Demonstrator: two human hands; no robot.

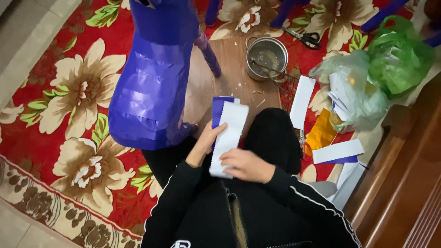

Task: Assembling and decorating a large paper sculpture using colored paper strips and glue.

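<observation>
Right hand (245,165) pinches lower end of long white paper strip with blue shiny back and zigzag edges (228,135); left hand (207,142) closed on strip's left edge mid-length. Strip held over lap. Judged light, floppy, tear-prone, glossy side slick; best held by edges, both ends supported. Beyond: large blue paper-covered figure (151,87), steel pot with stirring sticks (266,57) on wooden board (234,73), black-handled scissors (305,38), green plastic bag (399,55).
</observation>
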